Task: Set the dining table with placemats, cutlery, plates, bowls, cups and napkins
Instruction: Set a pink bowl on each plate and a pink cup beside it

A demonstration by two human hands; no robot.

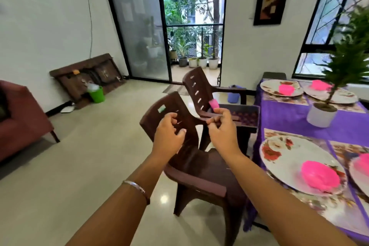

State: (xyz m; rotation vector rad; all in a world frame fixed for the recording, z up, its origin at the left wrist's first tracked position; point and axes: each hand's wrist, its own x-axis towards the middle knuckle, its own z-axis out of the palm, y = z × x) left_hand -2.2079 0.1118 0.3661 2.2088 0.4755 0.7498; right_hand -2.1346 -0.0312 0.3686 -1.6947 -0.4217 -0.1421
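Two hands are raised in front of two brown plastic chairs, well apart from the place settings. The left hand (169, 136) is held before the back of the nearer chair (191, 158), its fingers (173, 116) loosely curled with nothing seen between them. The right hand (221, 128) is held beside it, its fingers (214, 121) bent inward at the tips; whether something small is pinched there cannot be told. A bracelet (137, 187) is worn on the left wrist. The second chair (197, 88) is set further back, and a pink cup (214, 104) is seen on it. To the right, a counter covered by a purple cloth (289, 118) carries four flowered plates; the nearest plate (283, 154) holds one pink bowl (319, 175), and a far plate (269, 86) holds another bowl (286, 89). Four pink bowls are counted in all, one per plate. One potted plant (322, 115) is placed between the settings. One green bucket (97, 94) is seen on the floor by the wall.
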